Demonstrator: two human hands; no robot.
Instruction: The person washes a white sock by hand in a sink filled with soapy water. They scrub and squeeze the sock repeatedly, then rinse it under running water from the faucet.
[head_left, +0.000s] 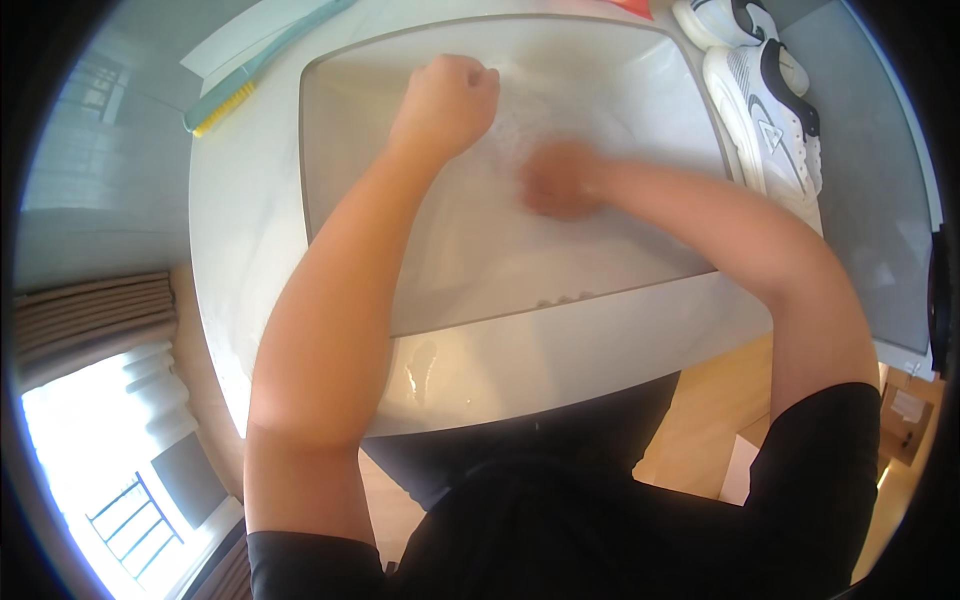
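Both hands are over a rectangular white washbasin, its inner surface looking wet. My left hand is curled into a fist above the far left part of the basin, and no object shows in it. Lower and to the right, my right hand is blurred by motion. Its fingers look bent, but whether they hold anything is hidden by the blur. The two hands are apart from each other, with my right forearm crossing the basin's right rim.
White sneakers with black collars stand at the basin's right. A blue-green scrub brush with yellow bristles lies on the left counter. Part of a red object shows at the far edge. Water wets the counter's front edge.
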